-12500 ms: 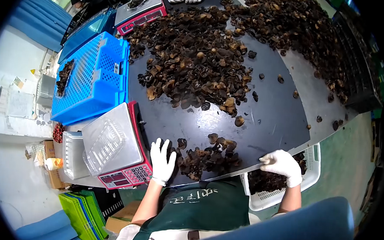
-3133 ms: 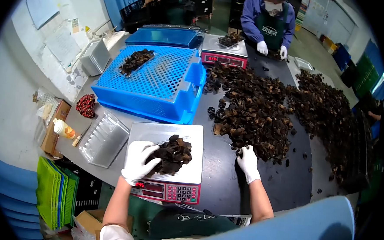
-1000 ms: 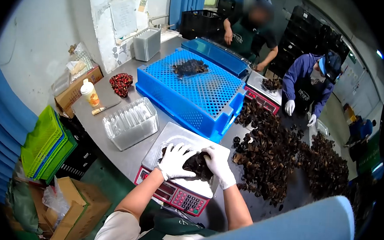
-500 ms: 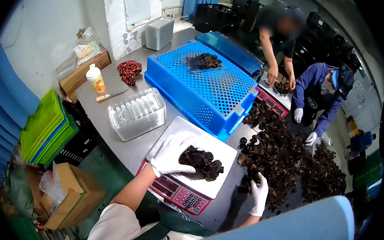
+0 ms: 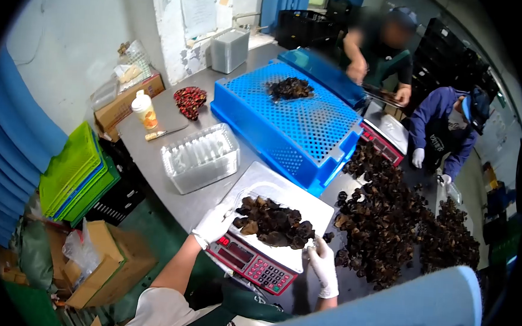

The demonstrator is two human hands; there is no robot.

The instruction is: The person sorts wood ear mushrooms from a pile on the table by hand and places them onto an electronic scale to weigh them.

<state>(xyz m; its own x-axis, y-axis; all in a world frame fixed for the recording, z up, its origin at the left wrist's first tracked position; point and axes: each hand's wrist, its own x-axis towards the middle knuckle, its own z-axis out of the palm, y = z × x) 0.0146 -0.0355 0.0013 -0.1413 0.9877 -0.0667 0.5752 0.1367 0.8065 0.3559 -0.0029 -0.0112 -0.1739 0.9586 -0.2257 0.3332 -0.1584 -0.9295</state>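
Dark wood ear mushrooms (image 5: 275, 223) lie in a clear plastic tray, its edges hard to make out, over the white pan of a red weighing scale (image 5: 250, 263). At the tray's left end is my left hand (image 5: 212, 224) in a white glove, fingers closed on the edge. My right hand (image 5: 323, 265), also gloved, pinches the opposite end near the pan's right side. Just right of it spreads a big heap of wood ears (image 5: 381, 228) on the metal table.
An upturned blue crate (image 5: 263, 125) bears a small mushroom pile (image 5: 291, 89). Left of the scale stand stacked clear trays (image 5: 201, 160), a knife (image 5: 165, 132), a bottle (image 5: 144, 111) and a red patterned bundle (image 5: 190, 102). Two co-workers stand across, near a second scale (image 5: 386, 137).
My right hand has moved left from the heap to the tray's right end. My left hand has shifted from over the mushrooms to the left edge. A co-worker has lifted a tray off the far scale.
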